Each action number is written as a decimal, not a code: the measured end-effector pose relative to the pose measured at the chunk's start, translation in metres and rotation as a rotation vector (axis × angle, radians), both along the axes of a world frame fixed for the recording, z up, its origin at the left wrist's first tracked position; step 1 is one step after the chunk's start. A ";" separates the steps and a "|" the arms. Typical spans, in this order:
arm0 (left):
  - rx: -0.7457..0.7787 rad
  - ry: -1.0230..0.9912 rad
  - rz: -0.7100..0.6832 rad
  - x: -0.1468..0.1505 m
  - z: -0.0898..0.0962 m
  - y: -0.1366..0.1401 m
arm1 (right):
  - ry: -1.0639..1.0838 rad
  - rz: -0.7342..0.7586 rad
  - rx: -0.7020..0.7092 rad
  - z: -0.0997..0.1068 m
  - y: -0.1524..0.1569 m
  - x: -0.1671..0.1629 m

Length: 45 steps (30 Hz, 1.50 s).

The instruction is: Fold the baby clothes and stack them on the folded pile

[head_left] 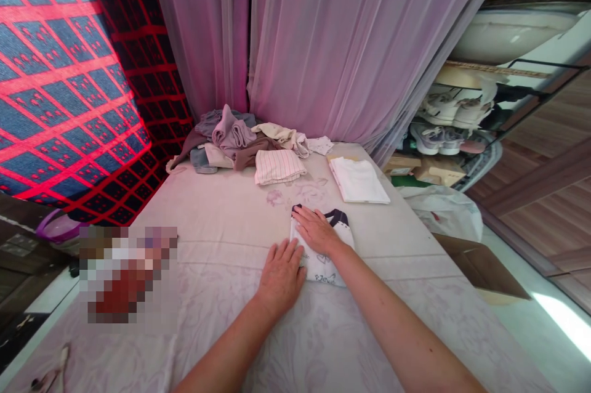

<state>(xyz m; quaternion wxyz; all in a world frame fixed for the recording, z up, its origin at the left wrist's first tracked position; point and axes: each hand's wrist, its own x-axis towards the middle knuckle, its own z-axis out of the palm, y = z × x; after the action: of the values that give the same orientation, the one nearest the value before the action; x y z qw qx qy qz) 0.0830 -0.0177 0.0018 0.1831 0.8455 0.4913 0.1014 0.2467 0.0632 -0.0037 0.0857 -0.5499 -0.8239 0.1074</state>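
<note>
A folded white shirt (344, 233) with a dark collar and printed writing lies flat on the bed or table surface (217, 307). Across its upper part rests my right hand (316, 230), palm down with fingers stretched out. My left hand (282, 273) lies flat at the shirt's left edge, fingers extended over the cloth. Neither hand grips anything. Part of the shirt is hidden under my right hand and forearm. Beyond it sits a folded pink-striped garment (279, 166), and to the right a folded white garment (360, 180).
A loose heap of clothes (231, 134) lies at the far end, against purple curtains (318, 42). A red-and-blue checked cloth (69, 85) hangs at left. Along the right side stand shoes (436, 137) on a rack and a cardboard box (480, 263). A blurred patch covers something at left.
</note>
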 end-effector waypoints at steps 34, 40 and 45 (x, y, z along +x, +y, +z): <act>0.274 0.119 -0.021 0.038 -0.013 0.029 | 0.004 -0.454 0.203 -0.009 -0.084 0.014; 0.254 0.067 0.001 0.036 -0.020 0.027 | 0.000 -0.480 0.187 -0.013 -0.086 0.009; 0.085 -0.028 -0.028 0.024 -0.017 0.040 | 0.125 -0.473 0.269 -0.013 -0.087 0.017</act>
<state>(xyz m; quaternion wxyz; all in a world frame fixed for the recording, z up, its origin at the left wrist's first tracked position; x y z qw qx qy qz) 0.1073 0.0220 -0.0155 0.1555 0.8578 0.4721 0.1313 0.2642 -0.0240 -0.0171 0.2311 -0.7029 -0.6726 0.0078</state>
